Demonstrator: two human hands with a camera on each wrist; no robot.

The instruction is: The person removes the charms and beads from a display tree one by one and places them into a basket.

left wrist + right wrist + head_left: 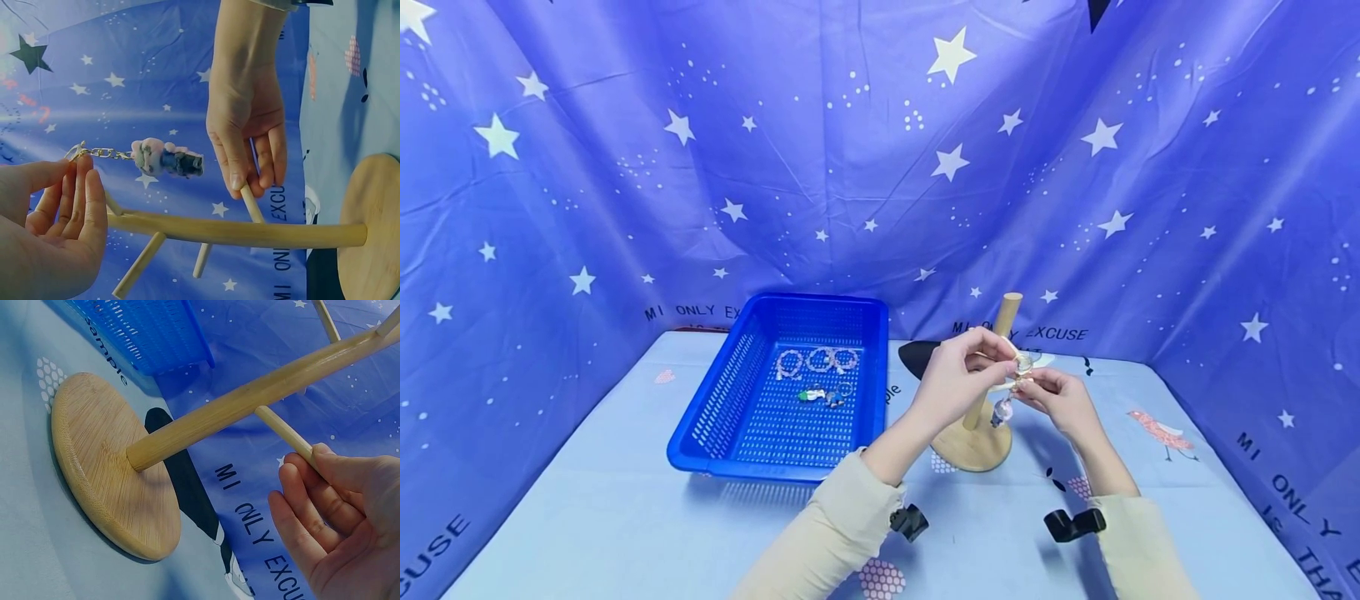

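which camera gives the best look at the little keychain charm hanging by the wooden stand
The left wrist view: the keychain charm hangs in plain sight on its chain from the left hand. The head view shows it small and blurred below the hands. The right wrist view misses it entirely.

Two bare hands, left hand (957, 372) and right hand (1060, 400), long cream sleeves (838, 533) of soft fabric on both forearms, small black camera mount (1073, 524) at each wrist
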